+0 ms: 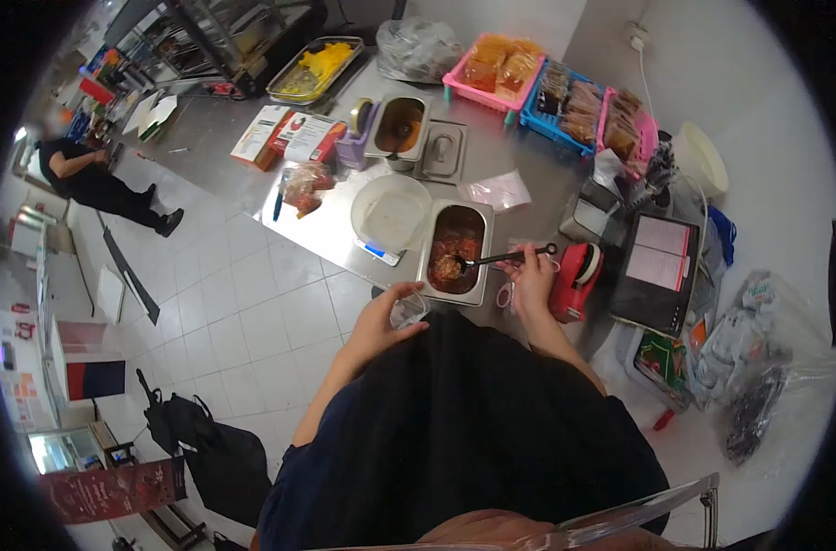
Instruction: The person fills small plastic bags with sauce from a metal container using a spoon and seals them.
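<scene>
My right hand (532, 283) grips the black handle of a ladle (505, 259). The ladle's bowl rests in the red-brown sauce with chunks (457, 231) inside a steel container (476, 296) at the table's edge. At the container's near left corner, my left hand (387, 317) is wrapped round a small clear plastic cup (408, 310). A round translucent tub (391, 211) stands on a scale (378, 253) just left of the steel container. Beside my right hand is a red tape dispenser (577, 281).
Another steel container (400, 127) holds dark liquid, beside a steel lid (443, 151). Pink (498, 72) and blue (559, 106) baskets of packets stand at the back. A notebook (657, 253) lies on the right. Far left, a person (92, 174) stands on the tiled floor.
</scene>
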Demonstrator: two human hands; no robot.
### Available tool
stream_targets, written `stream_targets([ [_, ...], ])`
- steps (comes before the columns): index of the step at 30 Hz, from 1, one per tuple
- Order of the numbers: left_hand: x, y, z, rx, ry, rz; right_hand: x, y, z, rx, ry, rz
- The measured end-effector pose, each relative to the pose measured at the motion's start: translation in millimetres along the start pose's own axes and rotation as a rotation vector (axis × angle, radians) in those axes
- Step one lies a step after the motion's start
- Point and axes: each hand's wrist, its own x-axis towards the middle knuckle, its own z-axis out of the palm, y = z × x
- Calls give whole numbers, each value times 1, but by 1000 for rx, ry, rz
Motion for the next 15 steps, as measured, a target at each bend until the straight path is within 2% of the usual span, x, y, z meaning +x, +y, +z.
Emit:
stream_targets([
  [3,2,2,-1,10,-13,-11,-5,-1,3,32,18,-6],
  [6,2,0,2,5,-10,-3,-12,-1,14,-120,-44,-203],
  [9,1,2,2,38,-16,-16,-20,0,17,-755,-325,-639],
  [10,1,3,2,57,-21,-20,-25,-4,28,-763,-428,-749],
  [13,1,6,2,105,-32,-19,-45,-22,45,-760,-507,-574],
  [14,0,6,3,118,-31,-15,-40,-10,44,-555,-481,-450],
  [15,1,6,3,131,-29,-10,-37,-10,43,-563,-442,-474],
])
